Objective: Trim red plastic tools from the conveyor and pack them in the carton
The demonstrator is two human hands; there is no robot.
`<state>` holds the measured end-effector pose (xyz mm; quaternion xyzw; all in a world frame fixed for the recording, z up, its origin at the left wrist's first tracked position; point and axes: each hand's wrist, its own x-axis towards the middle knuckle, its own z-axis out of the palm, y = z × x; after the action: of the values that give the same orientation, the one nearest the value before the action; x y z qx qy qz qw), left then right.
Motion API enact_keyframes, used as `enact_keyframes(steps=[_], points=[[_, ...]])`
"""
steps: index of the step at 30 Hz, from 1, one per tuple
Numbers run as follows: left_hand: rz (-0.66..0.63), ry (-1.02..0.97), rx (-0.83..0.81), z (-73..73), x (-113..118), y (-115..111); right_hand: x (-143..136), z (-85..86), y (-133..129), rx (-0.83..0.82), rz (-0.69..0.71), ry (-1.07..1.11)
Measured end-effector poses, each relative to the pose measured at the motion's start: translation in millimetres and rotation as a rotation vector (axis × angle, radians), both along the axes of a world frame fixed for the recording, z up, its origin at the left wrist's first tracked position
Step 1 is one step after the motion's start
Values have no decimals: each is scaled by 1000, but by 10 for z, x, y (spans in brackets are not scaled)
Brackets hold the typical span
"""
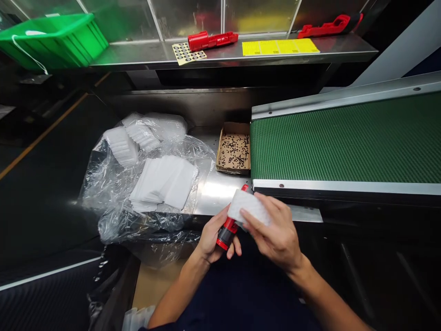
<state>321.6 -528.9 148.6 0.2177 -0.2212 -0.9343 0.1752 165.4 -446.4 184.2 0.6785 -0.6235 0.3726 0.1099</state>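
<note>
My left hand (212, 234) is closed around a red and black tool-like plastic part (226, 233), held tilted in front of my body. A white foam pouch (248, 207) is pinched between the thumb and fingers of my right hand (277, 230). The pouch lies across the middle of the red part and hides much of it; only a small red tip shows beyond. I cannot tell whether the part is inside the pouch. To the left, a fanned stack of white foam pouches (161, 184) rests on a clear plastic bag (113, 193).
A cardboard tray (234, 149) of small black pieces sits against the green conveyor belt (344, 138). On the shelf (144, 54) are red plastic parts (213, 40), a sticker sheet (188, 54) and yellow labels (280, 47). A green bin (58, 41) stands at upper left.
</note>
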Motion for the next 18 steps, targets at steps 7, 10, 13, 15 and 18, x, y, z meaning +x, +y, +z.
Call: enact_keyframes(steps=[7, 10, 13, 15, 18], points=[[-37, 15, -17, 104, 73, 14, -87, -181, -43, -3, -69, 55], [-31, 3, -26, 139, 54, 16, -194, -180, -50, -21, -226, 91], [12, -22, -78, 115, 25, 8, -82, -119, -9, 1, -56, -9], [57, -71, -138, 104, 29, 4, 27, -99, 14, 33, 82, -36], [94, -132, -221, 133, 68, 4, 62, -121, 1, 38, 27, 27]])
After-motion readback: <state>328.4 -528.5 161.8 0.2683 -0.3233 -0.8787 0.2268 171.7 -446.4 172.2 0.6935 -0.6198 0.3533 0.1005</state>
